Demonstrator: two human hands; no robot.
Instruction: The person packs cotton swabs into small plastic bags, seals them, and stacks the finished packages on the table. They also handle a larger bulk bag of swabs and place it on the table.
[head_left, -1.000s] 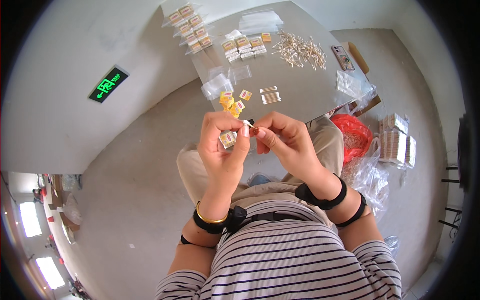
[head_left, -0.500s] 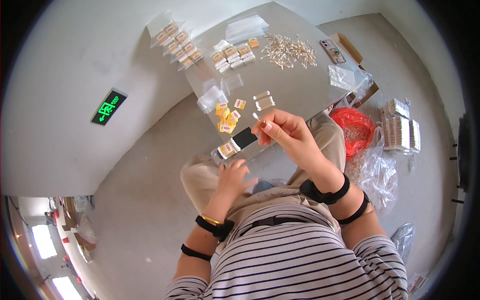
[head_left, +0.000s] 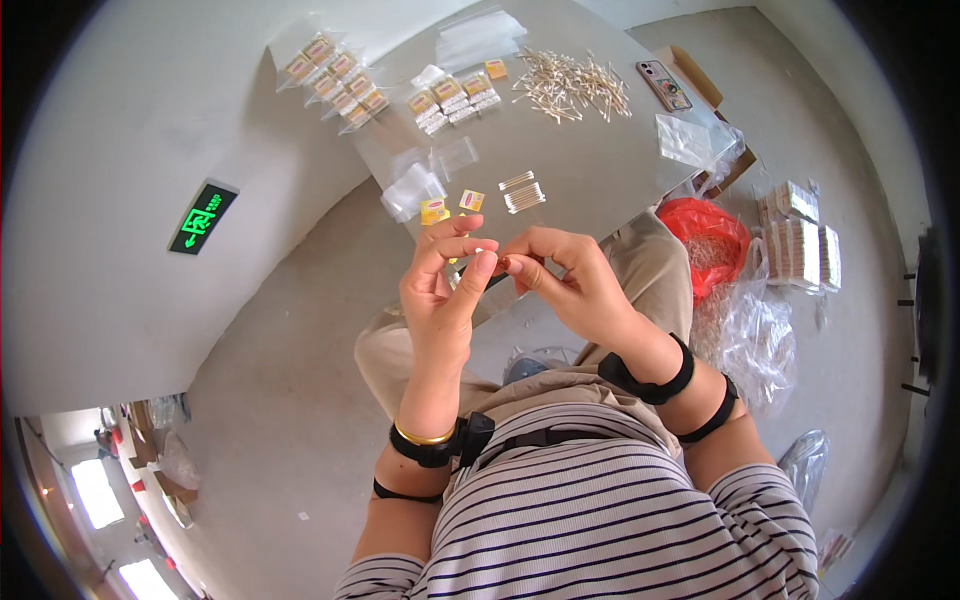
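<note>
Worktop: grey worktop (head_left: 600, 165), its near edge by the knees, likely so everything stays within reach; one.
Floor bags: red bag (head_left: 705, 238) and clear bag (head_left: 745, 345) off the near right corner, probably keeping bulk off the surface; one each.
Bagged packs: bagged packs (head_left: 343, 64) grouped by the far left corner, presumably set apart from loose pieces; about eight.
Hands: raised over the near edge, perhaps for a closer look; two. Right hand (head_left: 503, 263): thumb and forefinger pinching what seems a cotton swab. Left hand (head_left: 486, 254): thumb and forefinger near each other, other fingers spread; cannot tell whether they grip.
Loose heap: swab heap (head_left: 572, 86) toward the far right corner, tangled; too many to count.
Pack row: yellow-faced packs (head_left: 449, 92) side by side near the far edge, apparently for tidiness; three fronts.
Phone: phone (head_left: 664, 86) by the right edge, seemingly out of the way; one.
Swab: between the hands, mostly hidden by fingers; one.
</note>
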